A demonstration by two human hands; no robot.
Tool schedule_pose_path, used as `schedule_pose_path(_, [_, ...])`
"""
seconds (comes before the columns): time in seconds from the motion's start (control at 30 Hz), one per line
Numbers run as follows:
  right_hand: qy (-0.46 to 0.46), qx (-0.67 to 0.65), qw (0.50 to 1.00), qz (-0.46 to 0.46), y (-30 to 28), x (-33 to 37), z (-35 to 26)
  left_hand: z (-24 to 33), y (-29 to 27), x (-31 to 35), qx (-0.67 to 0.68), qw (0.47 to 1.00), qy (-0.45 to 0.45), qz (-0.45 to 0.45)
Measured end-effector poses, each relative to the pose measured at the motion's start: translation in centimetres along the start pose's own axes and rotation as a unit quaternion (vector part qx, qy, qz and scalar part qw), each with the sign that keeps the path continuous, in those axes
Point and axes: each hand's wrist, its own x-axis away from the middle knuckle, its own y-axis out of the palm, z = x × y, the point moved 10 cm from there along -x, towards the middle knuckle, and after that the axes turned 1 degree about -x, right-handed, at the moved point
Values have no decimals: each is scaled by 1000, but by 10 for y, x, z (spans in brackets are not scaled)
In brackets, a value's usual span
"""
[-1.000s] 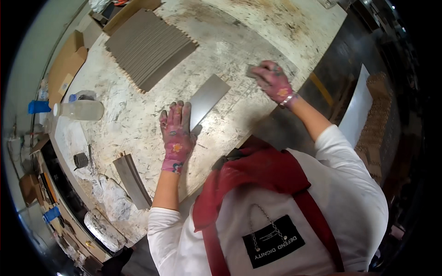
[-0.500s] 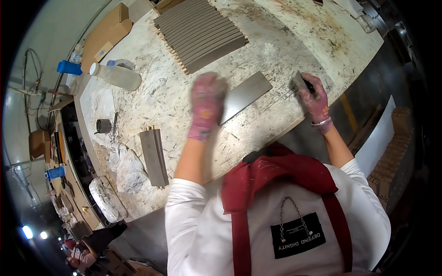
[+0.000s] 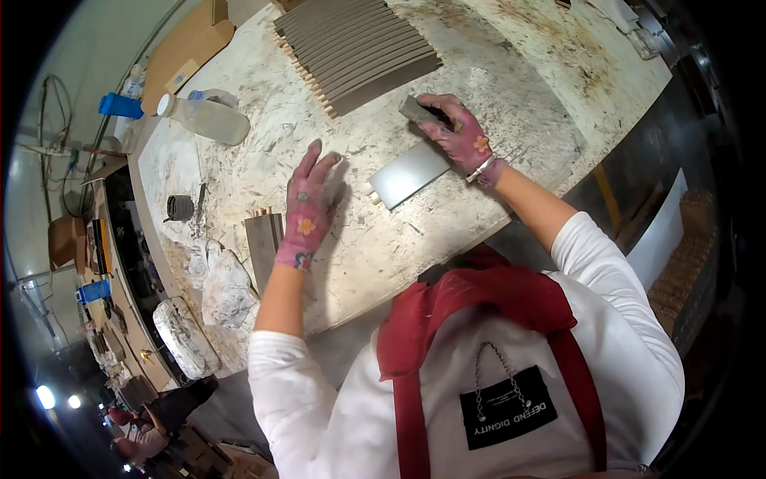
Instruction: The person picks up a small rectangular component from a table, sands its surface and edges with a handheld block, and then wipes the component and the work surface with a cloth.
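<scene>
A grey flat slat [image 3: 409, 176] with short wooden pegs at its left end lies on the worktable; its right end reaches under my right hand. My right hand [image 3: 459, 132], in a dirty pink flowered glove, is closed around a small grey block [image 3: 423, 113] at the slat's far right end. My left hand [image 3: 309, 203], gloved alike, is held with fingers apart and nothing in it, left of the slat. Partly behind that hand, a small bundle of grey slats [image 3: 259, 239] lies on the table. Farther off sits a large row of pegged slats [image 3: 359, 56].
The whitish, stained worktable [image 3: 359, 271] ends just before my body. At the left are a cloudy plastic bottle [image 3: 206, 118], a dark coil [image 3: 179, 208], crumpled white wrapping [image 3: 226, 287] and a cardboard box [image 3: 187, 56]. A co-worker [image 3: 144, 431] is at the lower left.
My left hand has come off the slat and moved left and nearer. My right hand has swung left with the grey block, from the table's right side to the slat's far end.
</scene>
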Motion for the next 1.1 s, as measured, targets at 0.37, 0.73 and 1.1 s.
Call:
schedule_pose_path(0.37, [-21, 18, 998, 50, 5, 4, 32, -50, 3, 91, 734, 530, -373, 202])
schedule_pose_path(0.73, [10, -127, 992, -23, 10, 0, 49, 27, -26, 234, 841, 335, -318, 281])
schedule_pose_path(1.1, [46, -92, 989, -109, 7, -24, 58, 159, 27, 453, 671, 329, -476, 464])
